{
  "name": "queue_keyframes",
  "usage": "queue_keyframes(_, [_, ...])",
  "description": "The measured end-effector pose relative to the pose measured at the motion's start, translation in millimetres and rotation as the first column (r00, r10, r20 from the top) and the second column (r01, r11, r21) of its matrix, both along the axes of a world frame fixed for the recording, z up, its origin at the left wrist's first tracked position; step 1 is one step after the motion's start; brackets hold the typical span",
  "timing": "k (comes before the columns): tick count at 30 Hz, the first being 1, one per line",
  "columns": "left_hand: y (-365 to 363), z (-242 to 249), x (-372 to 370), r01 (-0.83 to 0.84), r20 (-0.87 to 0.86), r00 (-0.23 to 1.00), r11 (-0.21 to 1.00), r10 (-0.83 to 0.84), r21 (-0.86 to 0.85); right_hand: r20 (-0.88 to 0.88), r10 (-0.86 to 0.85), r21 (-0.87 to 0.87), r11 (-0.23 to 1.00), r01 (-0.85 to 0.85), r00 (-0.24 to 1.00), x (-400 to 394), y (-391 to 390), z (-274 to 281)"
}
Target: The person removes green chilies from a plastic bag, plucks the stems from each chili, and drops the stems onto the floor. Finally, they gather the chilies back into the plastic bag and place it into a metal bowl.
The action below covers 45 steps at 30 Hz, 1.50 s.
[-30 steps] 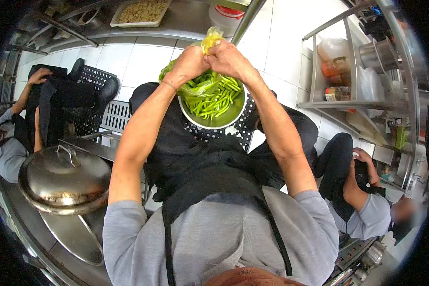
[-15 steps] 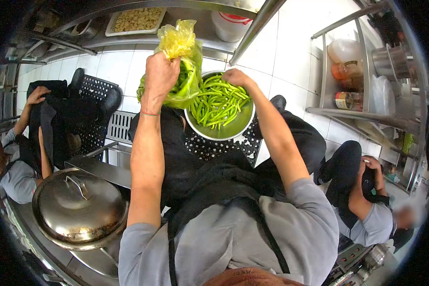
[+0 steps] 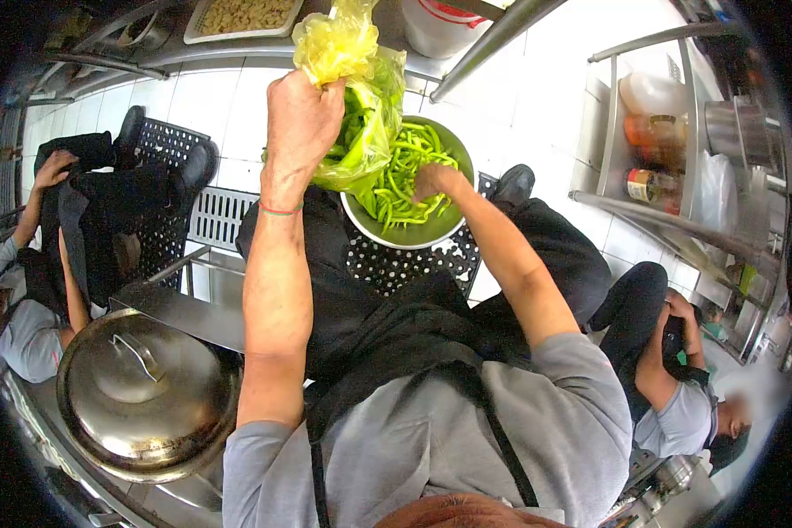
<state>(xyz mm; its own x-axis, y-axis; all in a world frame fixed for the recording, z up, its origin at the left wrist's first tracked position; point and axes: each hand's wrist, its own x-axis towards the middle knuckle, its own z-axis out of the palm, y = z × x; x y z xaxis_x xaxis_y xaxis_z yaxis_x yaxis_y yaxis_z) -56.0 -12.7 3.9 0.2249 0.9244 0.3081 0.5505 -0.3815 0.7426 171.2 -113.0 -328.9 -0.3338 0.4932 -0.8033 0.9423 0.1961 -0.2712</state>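
Gathered in my left hand (image 3: 306,119) is the neck of a yellow plastic bag (image 3: 374,132) with green peppers inside. The bag leans over the left side of a round metal bowl (image 3: 449,231). Long green peppers (image 3: 394,189) lie in the bowl. My right hand (image 3: 437,182) is down among them at the bowl's right side. Its fingers are bent downward and partly hidden, so what they hold, if anything, does not show.
A large lidded pot (image 3: 145,387) stands at lower left. A tray (image 3: 242,22) and a white bucket (image 3: 440,33) are at the top. Metal shelves (image 3: 607,132) hold jars at right. People sit at far left and far right.
My right hand has moved from the bowl's upper rim down into the peppers. The bag in my left hand has shifted slightly up and right, further over the bowl.
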Motion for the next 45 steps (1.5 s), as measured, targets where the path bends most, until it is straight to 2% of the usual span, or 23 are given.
queue_keyframes(3, [4, -8, 2, -0.022, 0.000, 1.000, 0.999, 0.022, 0.047, 0.016, -0.279, 0.173, 0.946, 0.272, 0.960, -29, 47, 68])
queue_keyframes(5, [4, -6, 4, -0.032, -0.040, 0.999, 0.998, 0.034, 0.049, -0.172, -0.332, 0.341, 0.863, 0.372, 0.928, -56, 53, 63])
queue_keyframes(8, [6, -6, 5, -0.024, -0.098, 0.995, 0.997, 0.031, 0.070, -0.181, -0.222, 0.494, 0.822, 0.284, 0.958, -95, 18, 54])
queue_keyframes(11, [6, -9, 4, -0.023, -0.083, 0.996, 0.999, 0.027, 0.049, -0.085, -0.116, 0.471, 0.871, 0.142, 0.990, -102, -32, 53])
queue_keyframes(14, [6, -6, 3, -0.035, -0.073, 0.996, 0.996, 0.041, 0.077, -0.093, -0.051, 0.574, 0.814, 0.096, 0.994, -78, -80, 8])
queue_keyframes(17, [4, -5, 4, -0.031, -0.033, 0.999, 0.998, 0.032, 0.059, -0.132, -0.012, 0.562, 0.823, 0.085, 0.991, -41, -124, 13])
queue_keyframes(20, [6, -13, 3, -0.022, -0.022, 0.999, 0.998, 0.023, 0.064, -0.109, -0.054, 0.600, 0.793, 0.109, 0.993, -21, -152, 7])
queue_keyframes(23, [4, -11, 4, -0.017, -0.015, 1.000, 0.999, 0.018, 0.047, -0.128, -0.307, 0.577, 0.750, 0.323, 0.943, -1, -164, 15])
queue_keyframes(24, [4, -10, 5, -0.015, -0.032, 0.999, 0.999, 0.016, 0.047, -0.160, -0.420, 0.580, 0.693, 0.429, 0.893, 4, -165, 14])
queue_keyframes(27, [4, -10, 5, -0.015, -0.068, 0.998, 0.999, 0.018, 0.052, -0.316, -0.736, 0.663, 0.280, 0.694, 0.598, 9, -146, 13])
queue_keyframes(28, [3, -11, 5, -0.010, -0.073, 0.997, 0.998, 0.014, 0.055, -0.359, -0.816, 0.608, 0.163, 0.777, 0.453, 15, -136, 7])
queue_keyframes(31, [3, -13, 6, -0.008, -0.053, 0.999, 0.999, 0.010, 0.046, -0.398, -0.908, 0.161, 0.069, 0.985, 0.129, 72, -146, -127])
queue_keyframes(32, [3, -13, 7, -0.009, -0.039, 0.999, 0.999, 0.010, 0.040, -0.286, -0.925, 0.271, 0.174, 0.947, 0.251, 71, -145, -121])
queue_keyframes(35, [3, -10, 8, -0.024, -0.077, 0.997, 0.999, 0.027, 0.043, -0.239, -0.971, 0.353, -0.107, 0.929, -0.021, 37, -136, -52])
queue_keyframes(36, [4, -9, 8, -0.015, -0.076, 0.997, 0.999, 0.019, 0.048, -0.217, -0.973, 0.435, -0.165, 0.885, -0.075, 22, -129, -24])
queue_keyframes(37, [4, -9, 7, -0.005, -0.076, 0.997, 0.999, 0.009, 0.046, -0.220, -0.964, 0.557, -0.002, 0.830, 0.146, 9, -125, -7])
queue_keyframes(39, [2, -10, 8, 0.011, -0.073, 0.997, 0.999, -0.007, 0.047, -0.128, -0.822, 0.764, 0.275, 0.583, 0.555, -11, -124, 12])
queue_keyframes(41, [3, -11, 11, 0.021, -0.069, 0.998, 0.997, -0.016, 0.068, -0.113, -0.477, 0.747, 0.537, 0.391, 0.871, -31, -122, 17])
queue_keyframes(42, [1, -10, 11, 0.009, -0.077, 0.997, 1.000, -0.007, 0.029, -0.191, -0.363, 0.722, 0.578, 0.381, 0.912, -32, -125, 9])
queue_keyframes(44, [-1, -7, 10, -0.015, -0.100, 0.995, 0.999, 0.011, -0.044, -0.045, -0.391, 0.721, 0.624, 0.301, 0.919, -19, -124, 8])
queue_keyframes(45, [1, -8, 8, -0.012, -0.092, 0.996, 1.000, 0.010, -0.018, 0.029, -0.402, 0.712, 0.651, 0.264, 0.915, -9, -128, 5])
